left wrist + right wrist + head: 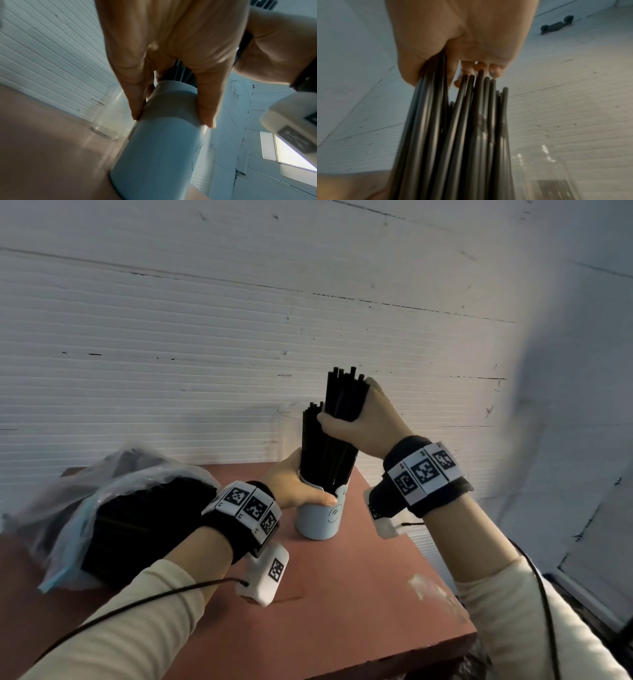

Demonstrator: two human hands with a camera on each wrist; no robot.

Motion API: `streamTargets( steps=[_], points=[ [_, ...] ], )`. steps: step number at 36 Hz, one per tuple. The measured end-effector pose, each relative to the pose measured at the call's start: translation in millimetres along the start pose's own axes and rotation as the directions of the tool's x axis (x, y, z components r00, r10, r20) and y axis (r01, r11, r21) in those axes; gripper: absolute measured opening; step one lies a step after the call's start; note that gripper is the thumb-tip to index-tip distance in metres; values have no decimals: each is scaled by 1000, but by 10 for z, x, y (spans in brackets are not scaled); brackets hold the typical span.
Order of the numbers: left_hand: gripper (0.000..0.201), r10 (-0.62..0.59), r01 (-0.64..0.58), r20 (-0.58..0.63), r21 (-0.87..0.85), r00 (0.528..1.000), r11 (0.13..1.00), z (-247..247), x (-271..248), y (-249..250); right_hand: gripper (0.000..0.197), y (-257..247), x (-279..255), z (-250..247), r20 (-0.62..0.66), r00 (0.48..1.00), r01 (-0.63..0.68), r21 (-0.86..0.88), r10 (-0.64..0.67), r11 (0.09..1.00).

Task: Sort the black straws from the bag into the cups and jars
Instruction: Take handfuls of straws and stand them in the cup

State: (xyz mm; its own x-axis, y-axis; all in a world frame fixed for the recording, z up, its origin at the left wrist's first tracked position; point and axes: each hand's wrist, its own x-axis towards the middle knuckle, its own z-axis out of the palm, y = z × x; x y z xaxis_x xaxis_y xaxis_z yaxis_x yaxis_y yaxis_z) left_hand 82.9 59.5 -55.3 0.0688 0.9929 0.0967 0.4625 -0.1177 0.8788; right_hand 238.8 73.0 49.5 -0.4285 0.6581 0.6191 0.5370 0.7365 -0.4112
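Note:
A pale blue cup [317, 517] [159, 148] stands on the reddish table [359, 594], packed with black straws [329, 453]. My left hand [298, 484] [171, 81] grips the cup near its rim. My right hand [359, 419] holds a bundle of the straws [453, 128] upright, their lower ends inside the cup and their tops sticking out above my fist. A clear plastic bag [113, 515] full of more black straws lies at the table's left. A clear glass jar [109, 119] [287, 419] stands empty behind the cup by the wall.
A white ribbed wall [239, 337] runs close behind the table. The table's right edge [428, 559] drops off just right of the cup. Another clear container [556, 175] shows low in the right wrist view.

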Motion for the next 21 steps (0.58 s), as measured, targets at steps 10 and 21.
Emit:
streamTargets(
  steps=[10,21],
  points=[
    [71,10,-10,-8,18,1000,1000,8,23,-11,65,39,-156,-55,-103,990,-74,206,97,976],
    [99,-22,21,-49,-18,999,1000,34,3,-15,42,13,-314,70,-110,965,236,-48,-240,971]
  ],
)
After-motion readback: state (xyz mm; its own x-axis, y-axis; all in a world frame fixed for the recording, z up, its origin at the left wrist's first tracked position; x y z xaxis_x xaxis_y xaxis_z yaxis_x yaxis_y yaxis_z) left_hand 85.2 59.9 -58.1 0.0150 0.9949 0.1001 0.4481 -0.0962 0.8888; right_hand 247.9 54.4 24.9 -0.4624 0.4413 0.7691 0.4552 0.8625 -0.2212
